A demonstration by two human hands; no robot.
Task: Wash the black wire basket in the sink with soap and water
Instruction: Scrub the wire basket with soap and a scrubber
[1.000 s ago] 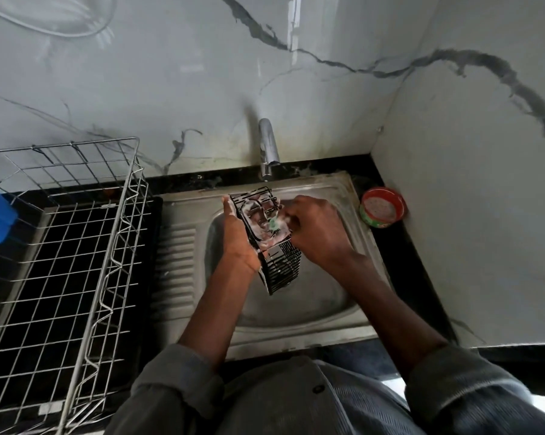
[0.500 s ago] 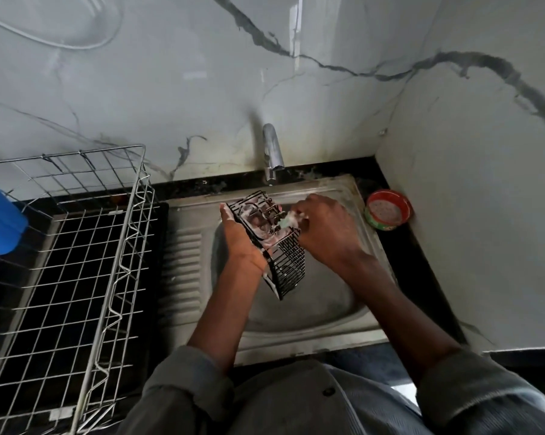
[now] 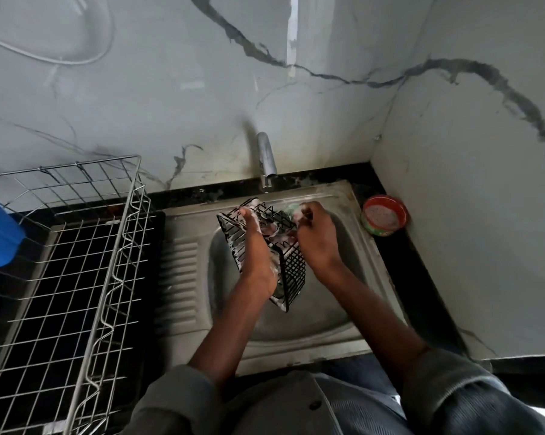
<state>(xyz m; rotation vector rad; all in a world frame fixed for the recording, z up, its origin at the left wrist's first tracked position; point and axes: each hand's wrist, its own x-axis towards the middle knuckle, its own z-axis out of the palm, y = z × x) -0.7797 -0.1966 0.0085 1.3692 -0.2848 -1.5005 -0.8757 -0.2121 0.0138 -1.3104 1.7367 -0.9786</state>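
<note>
I'm mid-scrub: my left hand (image 3: 258, 255) grips the black wire basket (image 3: 291, 271), tilted over the sink (image 3: 333, 312) bowl just below the tap (image 3: 266, 158). My right hand (image 3: 316, 240) pinches a soapy green scrubber (image 3: 293, 211) at the basket's far rim. Thin stiff wires, slick with foam (easy to lose). Next, I'd judge: turn it, then rinse under the tap.

A black wire basket (image 3: 291, 268), streaked with white suds, is held tilted above the bowl of a steel sink (image 3: 352, 277), its open top facing the tap (image 3: 266, 161). A green scrub pad (image 3: 291, 211), foamy with soap, sits at the basket's upper right rim.
</note>
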